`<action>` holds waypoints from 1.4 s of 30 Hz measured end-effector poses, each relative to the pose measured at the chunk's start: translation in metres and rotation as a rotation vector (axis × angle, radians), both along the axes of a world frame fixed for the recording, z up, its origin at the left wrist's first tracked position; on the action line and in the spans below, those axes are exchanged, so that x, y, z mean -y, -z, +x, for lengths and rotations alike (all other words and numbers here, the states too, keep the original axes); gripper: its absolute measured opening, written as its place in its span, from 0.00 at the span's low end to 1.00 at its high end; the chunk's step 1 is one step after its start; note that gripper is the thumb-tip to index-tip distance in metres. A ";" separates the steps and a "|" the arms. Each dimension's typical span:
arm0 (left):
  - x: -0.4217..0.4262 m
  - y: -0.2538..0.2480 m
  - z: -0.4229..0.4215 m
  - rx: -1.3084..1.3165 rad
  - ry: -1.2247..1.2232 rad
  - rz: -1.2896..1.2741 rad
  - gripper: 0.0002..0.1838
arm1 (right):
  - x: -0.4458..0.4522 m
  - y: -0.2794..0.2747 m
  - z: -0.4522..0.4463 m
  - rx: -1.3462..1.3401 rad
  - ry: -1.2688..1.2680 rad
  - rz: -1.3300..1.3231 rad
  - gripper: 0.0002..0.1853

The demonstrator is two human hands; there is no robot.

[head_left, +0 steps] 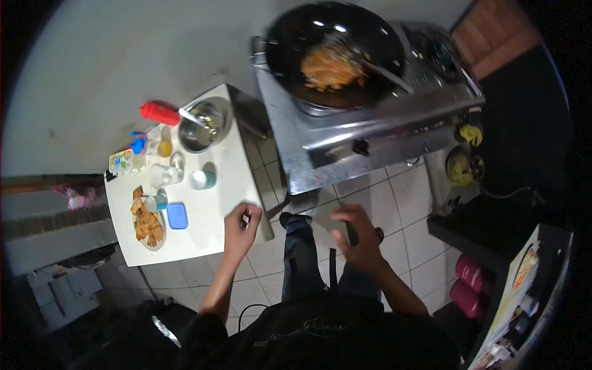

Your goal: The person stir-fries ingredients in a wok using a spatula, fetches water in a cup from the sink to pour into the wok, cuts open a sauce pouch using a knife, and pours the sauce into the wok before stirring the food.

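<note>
My left hand [242, 229] hovers over the right edge of the white table [216, 237], its fingers curled to a pinch. Whether anything sits between those fingertips is too small to see. My right hand [359, 239] is open in front of my body, thumb and fingers apart, above the tiled floor. Ahead of both hands is a black wok [277, 61] on a steel gas stove [370, 132]. Orange-coloured food [330, 68] lies in the wok, with a metal spatula [388, 77] resting in it. Neither hand touches the spatula.
On the table are a steel bowl [192, 137], a red squeeze bottle [159, 113], a cup [202, 179], a blue-lidded box [177, 216] and a plate of fried food [148, 227]. Pink cylinders [467, 299] stand at lower right, beside a dark shelf [468, 240].
</note>
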State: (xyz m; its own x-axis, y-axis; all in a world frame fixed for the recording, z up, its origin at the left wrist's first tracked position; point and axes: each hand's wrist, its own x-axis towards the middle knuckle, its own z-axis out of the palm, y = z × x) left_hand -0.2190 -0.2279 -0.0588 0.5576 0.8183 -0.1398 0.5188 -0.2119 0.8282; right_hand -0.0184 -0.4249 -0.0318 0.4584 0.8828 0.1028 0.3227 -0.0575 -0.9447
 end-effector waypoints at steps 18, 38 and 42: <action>0.111 0.104 0.268 -0.126 -0.068 0.003 0.18 | 0.347 0.239 0.088 -0.429 0.618 -0.253 0.09; 0.108 0.110 0.272 0.120 -0.168 -0.219 0.17 | 0.352 0.239 0.073 -0.425 0.618 -0.284 0.12; 0.106 0.108 0.270 0.118 -0.173 -0.254 0.17 | 0.349 0.236 0.070 -0.461 0.635 -0.289 0.12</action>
State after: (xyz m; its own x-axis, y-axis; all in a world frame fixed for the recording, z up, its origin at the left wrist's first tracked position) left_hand 0.0510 -0.3336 -0.1669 0.4375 0.8498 -0.2940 0.4264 0.0918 0.8999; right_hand 0.0514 -0.7744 -0.2683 0.8183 0.4048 -0.4081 -0.2685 -0.3586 -0.8940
